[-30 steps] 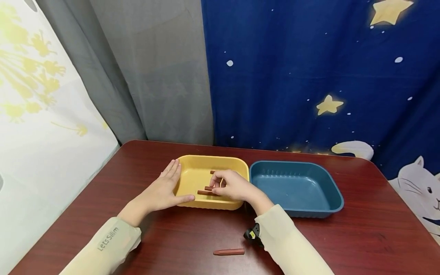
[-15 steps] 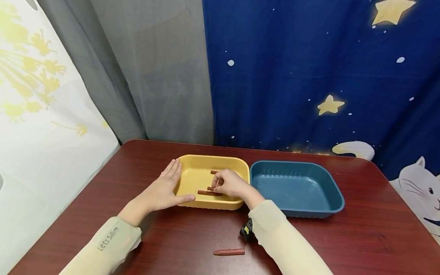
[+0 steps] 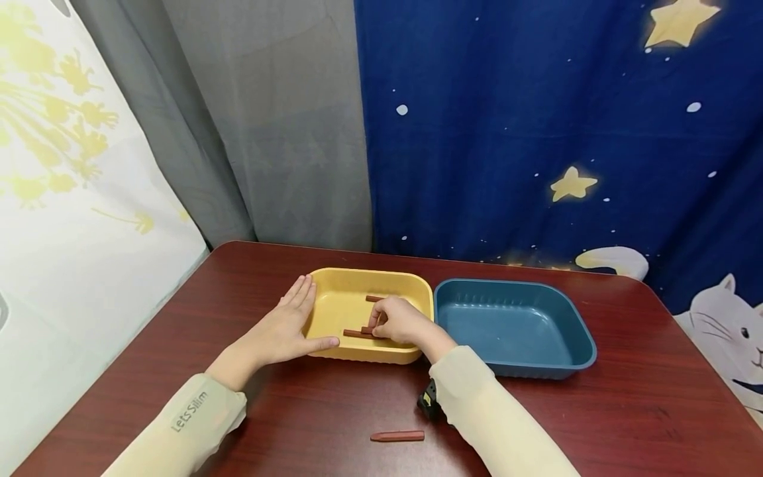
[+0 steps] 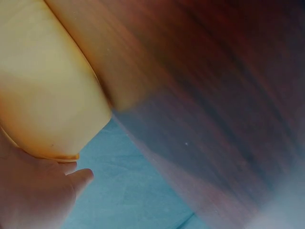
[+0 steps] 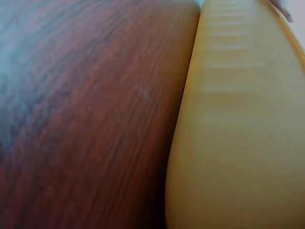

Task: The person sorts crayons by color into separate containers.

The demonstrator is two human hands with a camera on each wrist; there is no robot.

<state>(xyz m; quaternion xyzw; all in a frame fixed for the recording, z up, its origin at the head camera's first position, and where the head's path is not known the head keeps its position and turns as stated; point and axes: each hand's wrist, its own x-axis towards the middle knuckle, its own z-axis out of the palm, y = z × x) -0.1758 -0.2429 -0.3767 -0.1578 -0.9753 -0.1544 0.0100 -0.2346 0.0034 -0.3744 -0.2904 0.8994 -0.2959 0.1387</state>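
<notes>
A yellow plastic bin (image 3: pixel 340 354) stands on the table, holding several brown crayons. My left hand (image 3: pixel 280 334) lies along its left end with fingers straight, the thumb at the front rim; in the left wrist view the hand (image 4: pixel 38 191) shows at the bin's wall (image 4: pixel 52 95). Inside the bin, my right hand (image 3: pixel 405 324) pinches a short visible length of brown crayon (image 3: pixel 366 330) between thumb and fingers. Right in front of it lies another crayon (image 3: pixel 354 334), and a third crayon (image 3: pixel 373 299) rests farther back, partly behind the hand. In the right wrist view only the bin's outer wall (image 5: pixel 238 143) fills the right side.
A blue bin (image 3: pixel 512 331) stands against the yellow bin's right side, with nothing visible in it. One pointed brown crayon (image 3: pixel 397 436) lies on the dark red table (image 3: pixel 310 411) near the front. Curtains (image 3: pixel 286 132) hang behind the table.
The pinched crayon has shifted slightly right and toward the front crayon. My right forearm has swung a little left; my left hand stays in place.
</notes>
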